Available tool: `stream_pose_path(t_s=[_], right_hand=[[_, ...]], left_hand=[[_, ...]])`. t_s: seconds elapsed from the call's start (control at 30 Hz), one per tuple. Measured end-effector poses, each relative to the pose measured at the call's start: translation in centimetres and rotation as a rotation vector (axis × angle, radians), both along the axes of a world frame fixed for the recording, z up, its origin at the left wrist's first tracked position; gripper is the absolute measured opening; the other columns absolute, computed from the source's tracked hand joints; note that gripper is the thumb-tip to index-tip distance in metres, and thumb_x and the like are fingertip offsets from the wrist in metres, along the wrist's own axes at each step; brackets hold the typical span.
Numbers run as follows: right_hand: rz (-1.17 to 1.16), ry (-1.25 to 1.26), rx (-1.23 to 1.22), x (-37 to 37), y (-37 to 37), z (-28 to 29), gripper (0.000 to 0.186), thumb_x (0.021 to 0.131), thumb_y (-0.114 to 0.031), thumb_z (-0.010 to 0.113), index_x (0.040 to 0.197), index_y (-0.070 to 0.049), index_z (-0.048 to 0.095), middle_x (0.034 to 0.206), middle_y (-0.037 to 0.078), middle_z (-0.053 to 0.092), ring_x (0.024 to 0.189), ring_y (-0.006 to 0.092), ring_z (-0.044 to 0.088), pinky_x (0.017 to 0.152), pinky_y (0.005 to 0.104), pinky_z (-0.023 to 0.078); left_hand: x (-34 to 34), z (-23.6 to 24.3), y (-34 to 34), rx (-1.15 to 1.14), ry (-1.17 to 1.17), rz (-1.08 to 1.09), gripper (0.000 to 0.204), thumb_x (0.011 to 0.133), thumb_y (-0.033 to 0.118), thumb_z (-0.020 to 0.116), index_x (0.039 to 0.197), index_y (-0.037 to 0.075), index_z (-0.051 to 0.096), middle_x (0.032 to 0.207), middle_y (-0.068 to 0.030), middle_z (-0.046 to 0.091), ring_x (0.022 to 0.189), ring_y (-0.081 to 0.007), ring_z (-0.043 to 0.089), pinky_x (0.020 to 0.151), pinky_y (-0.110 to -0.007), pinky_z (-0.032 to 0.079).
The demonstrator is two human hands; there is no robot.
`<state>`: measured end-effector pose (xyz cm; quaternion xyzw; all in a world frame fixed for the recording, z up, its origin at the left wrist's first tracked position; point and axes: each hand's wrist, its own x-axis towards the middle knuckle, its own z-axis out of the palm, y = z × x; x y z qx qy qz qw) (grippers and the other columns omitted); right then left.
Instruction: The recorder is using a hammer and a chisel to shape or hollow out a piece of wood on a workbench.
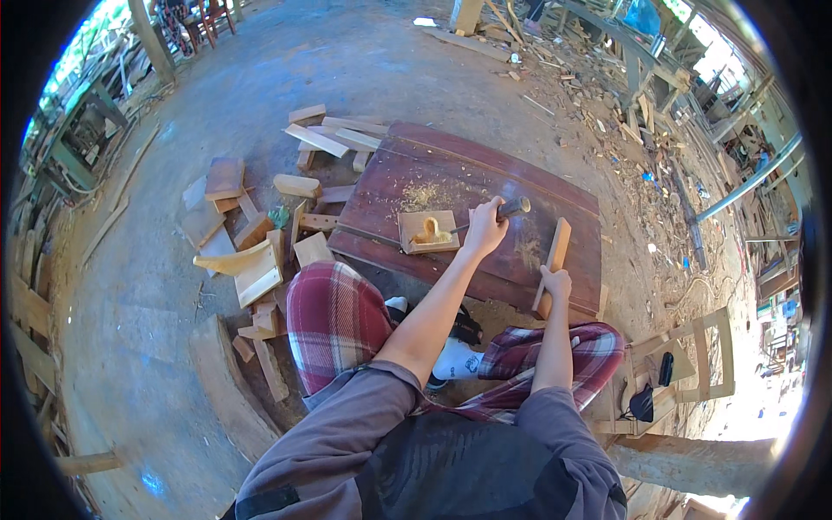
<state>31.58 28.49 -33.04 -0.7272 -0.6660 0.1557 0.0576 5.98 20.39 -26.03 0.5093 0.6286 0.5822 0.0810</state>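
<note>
The left hand (pixel 485 227) is clenched around the dark handle of a chisel (pixel 501 211), whose thin shaft runs away from the hand to its left and reaches the small square wooden block (pixel 428 232). That block lies flat on the dark red bench (pixel 485 173), just left of the left hand, with a hollow cut in its middle where pale curled shavings sit. Loose sawdust (pixel 422 196) is scattered on the bench just beyond the block.

The right hand (pixel 556 284) grips the lower end of a pale wooden stick (pixel 553 264), which stands tilted, its upper end leaning away from the person over the bench's near right part. The two hands are near each other but apart, the right one closer to the body.

To the far left of the left hand, a heap of wooden offcuts (pixel 260 217) lies on the dirt floor beside the bench. The person's knees in red plaid trousers (pixel 334 316) sit below both hands. A wooden chair frame (pixel 693 360) lies on the ground to the right of the right hand.
</note>
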Motion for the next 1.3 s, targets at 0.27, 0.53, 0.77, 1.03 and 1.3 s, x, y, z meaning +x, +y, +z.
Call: stream_pose_path(t_s=[0.27, 0.53, 0.77, 1.03, 1.3], right_hand=[[-0.068, 0.529, 0.042, -4.7, -0.9, 4.5, 0.081, 0.07, -0.048, 0.077, 0.118, 0.01, 0.049, 0.107, 0.027, 0.065, 0.1, 0.03, 0.066, 0.085, 0.0389, 0.051], [0.428, 0.505, 0.107, -8.1, -7.5, 13.3, 0.073, 0.075, -0.039, 0.078, 0.126, 0.004, 0.049, 0.11, 0.027, 0.065, 0.104, 0.0349, 0.065, 0.089, 0.0397, 0.049], [0.411, 0.505, 0.223, -9.6, -8.3, 14.7, 0.063, 0.075, -0.032, 0.077, 0.124, -0.001, 0.053, 0.106, 0.026, 0.067, 0.099, 0.0399, 0.065, 0.084, 0.0443, 0.05], [0.411, 0.458, 0.331, -10.6, -9.4, 16.9, 0.062, 0.076, -0.032, 0.076, 0.125, -0.002, 0.053, 0.104, 0.026, 0.067, 0.099, 0.0399, 0.066, 0.084, 0.044, 0.051], [0.376, 0.555, 0.347, -11.0, -9.9, 17.6, 0.061, 0.078, -0.032, 0.076, 0.125, 0.0, 0.053, 0.102, 0.025, 0.068, 0.098, 0.0382, 0.067, 0.084, 0.0427, 0.051]], left_hand=[[0.3, 0.7, 0.3, -0.048, -0.047, -0.001, 0.025, 0.075, 0.007, 0.067, 0.099, 0.008, 0.06, 0.081, -0.0114, 0.065, 0.087, -0.0339, 0.061, 0.08, -0.047, 0.039], [-0.4, -0.6, -0.2, -0.048, 0.031, 0.087, 0.022, 0.076, 0.004, 0.067, 0.096, 0.01, 0.064, 0.082, -0.0132, 0.064, 0.084, -0.0366, 0.062, 0.072, -0.045, 0.044], [-0.1, -0.3, -0.1, -0.049, -0.009, 0.114, 0.028, 0.076, 0.001, 0.066, 0.101, 0.01, 0.059, 0.092, -0.0123, 0.063, 0.094, -0.0366, 0.058, 0.079, -0.047, 0.04], [-0.7, 0.0, 0.2, -0.017, -0.054, 0.175, 0.024, 0.076, 0.002, 0.067, 0.098, 0.009, 0.06, 0.087, -0.0136, 0.063, 0.09, -0.0367, 0.06, 0.076, -0.047, 0.042], [-1.1, -0.4, 0.4, -0.012, -0.123, 0.18, 0.027, 0.075, 0.001, 0.069, 0.1, 0.007, 0.06, 0.085, -0.0155, 0.063, 0.087, -0.0377, 0.061, 0.075, -0.046, 0.044]])
